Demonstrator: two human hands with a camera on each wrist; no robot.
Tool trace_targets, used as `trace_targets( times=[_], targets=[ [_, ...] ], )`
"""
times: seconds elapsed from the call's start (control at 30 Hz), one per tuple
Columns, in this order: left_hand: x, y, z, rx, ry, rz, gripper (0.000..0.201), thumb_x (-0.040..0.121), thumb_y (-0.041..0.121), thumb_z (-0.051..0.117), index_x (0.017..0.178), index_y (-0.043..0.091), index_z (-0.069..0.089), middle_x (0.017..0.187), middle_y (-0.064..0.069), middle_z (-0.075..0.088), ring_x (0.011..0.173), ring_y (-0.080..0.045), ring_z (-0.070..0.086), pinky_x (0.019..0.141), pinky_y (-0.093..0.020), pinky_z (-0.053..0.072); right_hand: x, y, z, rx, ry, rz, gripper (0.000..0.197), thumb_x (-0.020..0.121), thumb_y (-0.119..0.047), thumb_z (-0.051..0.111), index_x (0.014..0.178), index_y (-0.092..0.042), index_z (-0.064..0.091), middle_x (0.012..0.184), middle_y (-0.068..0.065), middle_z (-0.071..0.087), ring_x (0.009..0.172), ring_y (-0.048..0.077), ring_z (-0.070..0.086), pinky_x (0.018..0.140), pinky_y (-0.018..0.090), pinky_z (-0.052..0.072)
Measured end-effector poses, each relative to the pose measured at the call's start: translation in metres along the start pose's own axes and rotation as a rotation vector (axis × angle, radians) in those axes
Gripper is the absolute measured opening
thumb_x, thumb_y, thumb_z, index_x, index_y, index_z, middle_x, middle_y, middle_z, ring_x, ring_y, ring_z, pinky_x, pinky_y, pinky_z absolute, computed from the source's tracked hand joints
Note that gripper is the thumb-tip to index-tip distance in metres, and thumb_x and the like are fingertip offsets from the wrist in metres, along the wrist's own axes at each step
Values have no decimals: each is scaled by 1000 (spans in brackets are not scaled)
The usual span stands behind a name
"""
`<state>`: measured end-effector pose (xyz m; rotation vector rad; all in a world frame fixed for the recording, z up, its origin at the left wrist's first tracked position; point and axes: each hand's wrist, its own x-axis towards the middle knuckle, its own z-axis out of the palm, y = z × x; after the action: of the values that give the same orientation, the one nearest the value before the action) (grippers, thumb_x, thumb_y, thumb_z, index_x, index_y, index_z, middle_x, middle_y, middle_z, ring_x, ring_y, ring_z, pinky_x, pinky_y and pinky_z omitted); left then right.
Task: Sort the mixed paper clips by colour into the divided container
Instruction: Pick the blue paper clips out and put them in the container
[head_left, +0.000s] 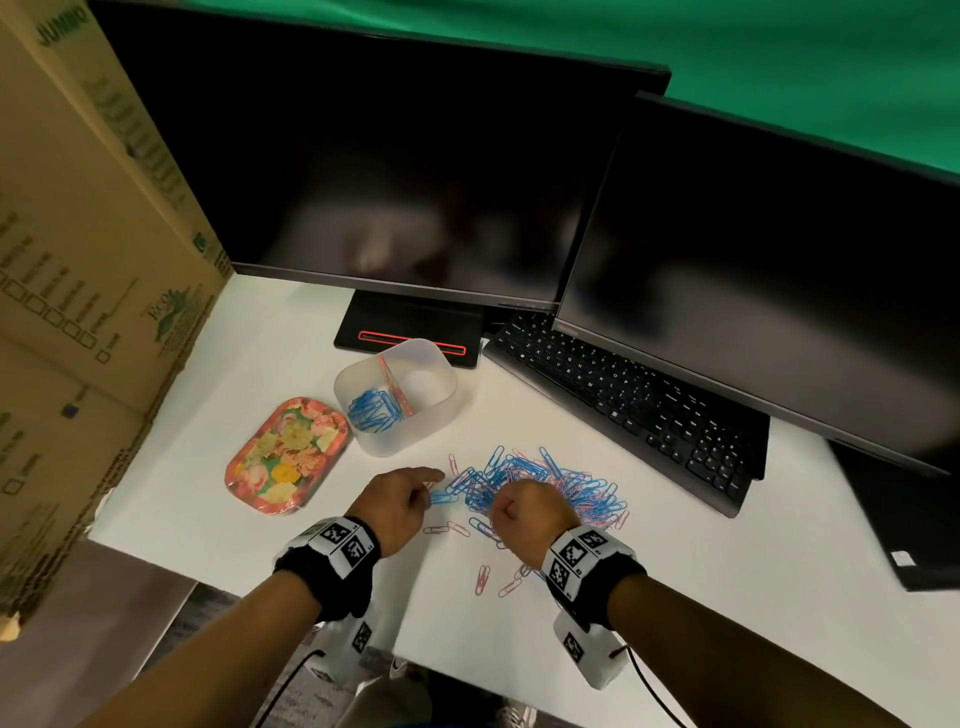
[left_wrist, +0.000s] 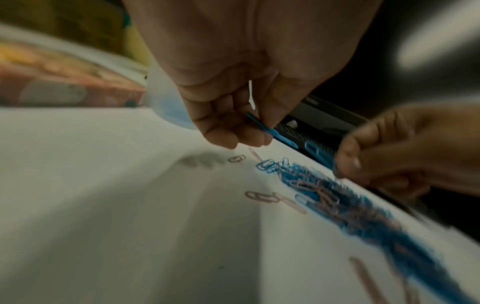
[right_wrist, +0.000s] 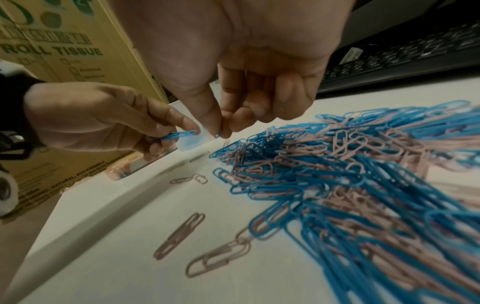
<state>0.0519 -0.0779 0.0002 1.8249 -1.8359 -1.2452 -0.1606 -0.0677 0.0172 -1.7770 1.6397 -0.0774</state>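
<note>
On the white worktop (head_left: 291, 519), the divided container (head_left: 441, 410) holds blue clips; left hand (head_left: 397, 501) fingers pinch a blue clip (right_wrist: 179, 134), right hand (head_left: 530, 512) fingers pinch a clip over the pile (head_left: 545, 483).

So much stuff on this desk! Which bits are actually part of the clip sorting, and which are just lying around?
Part of the job:
mixed clip pile
divided container, blue clips in one half
blue clip held by left hand
right hand, pinching at the pile

Just lying about:
floral tray
keyboard
two monitors
cardboard box
</note>
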Motion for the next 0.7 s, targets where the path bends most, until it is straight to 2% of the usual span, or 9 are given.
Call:
trace_targets(
  times=[0.1,0.13,0.2,0.27,0.33,0.43,0.53,0.63,0.7],
  targets=[
    [0,2,1,-217,16,-138,38,90,1,40,80,21,70,76,6,63,70,-10,54,66,-22,41,-2,0,1,-122,-33,-9,17,83,-22,48,75,-21,63,79,-4,66,76,20,62,65,26,50],
    [0,2,0,-310,35,-179,41,90,-1,37,71,18,68,70,3,61,63,-13,51,58,-23,38,-2,1,3,-158,-47,-6,18,84,-22,47,77,-19,64,84,-2,68,79,21,64,68,28,53],
    [1,3,0,-489,66,-259,41,88,-6,32,63,10,61,62,-7,54,53,-19,44,50,-23,31,-2,-1,8,-209,-75,21,17,85,-23,47,80,-20,63,92,2,69,85,24,65,72,28,53],
    [2,6,-1,-642,79,-360,38,84,-10,28,62,4,55,58,-12,47,47,-20,40,49,-23,28,-1,-4,12,-282,-102,51,17,87,-23,48,90,-19,64,100,4,67,92,26,65,78,31,53],
    [0,11,-3,-789,55,-463,34,81,-11,24,63,2,50,52,-11,45,38,-17,39,48,-20,26,0,-8,13,-352,-102,44,20,89,-25,49,103,-17,61,110,5,63,101,28,62,83,33,50],
    [-4,10,-2,-921,-6,-490,27,81,-3,25,68,6,48,51,-7,46,37,-16,37,47,-21,26,1,-14,14,-390,-66,-58,26,91,-24,50,116,-17,52,119,6,57,107,30,59,86,35,47],
    [-6,9,0,-945,-47,-507,23,87,14,34,67,11,46,49,-2,42,40,-18,35,47,-23,27,7,-17,18,-452,-85,-119,31,92,-21,48,122,-16,51,126,7,53,114,28,55,90,36,45],
    [-5,10,0,-890,-49,-503,35,94,31,43,63,15,43,50,-2,37,42,-18,32,49,-25,25,14,-19,21,-514,-112,-130,31,94,-22,47,124,-15,52,128,8,51,117,28,53,91,37,45],
    [-5,9,2,-831,-28,-476,38,96,34,43,63,16,42,49,-1,36,42,-17,31,49,-26,26,17,-21,22,-544,-108,-128,29,94,-20,48,122,-14,54,126,8,52,115,28,55,88,37,47]
  ],
)
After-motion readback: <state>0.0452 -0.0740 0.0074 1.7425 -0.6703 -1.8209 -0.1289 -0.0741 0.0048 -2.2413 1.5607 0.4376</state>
